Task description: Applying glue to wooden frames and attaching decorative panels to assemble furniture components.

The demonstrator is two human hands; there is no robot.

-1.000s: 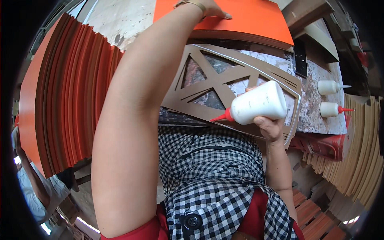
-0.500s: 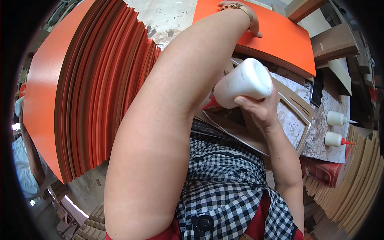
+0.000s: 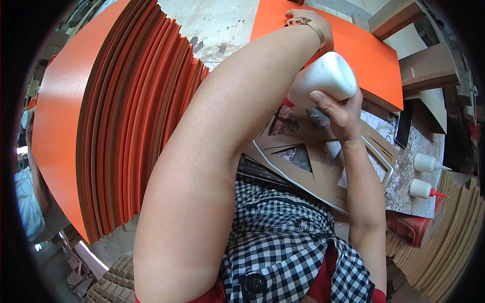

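Observation:
My right hand (image 3: 339, 115) is wrapped round a white squeeze bottle (image 3: 326, 78), tipped with its base up and a bit of red nozzle low on its left. Beneath lies a brown board with cut-outs (image 3: 323, 160), and a white line of what looks like glue runs along its near edge. My left arm crosses in front and hides part of the board and the nozzle tip. Wearing a watch, my left hand (image 3: 317, 22) rests on the orange panel (image 3: 364, 60) with its visible fingers stretched out.
A tall stack of orange-faced panels (image 3: 126, 126) stands at the left. On the worktable's right side are two more white bottles (image 3: 424, 162) and a dark phone-like slab (image 3: 403, 129). Wooden strips (image 3: 444, 242) are piled at the lower right. Another person (image 3: 30, 202) is at the far left.
My right hand has moved away from me with the bottle, along the board. More of the board and its white line now shows. My left hand stays at the orange panel.

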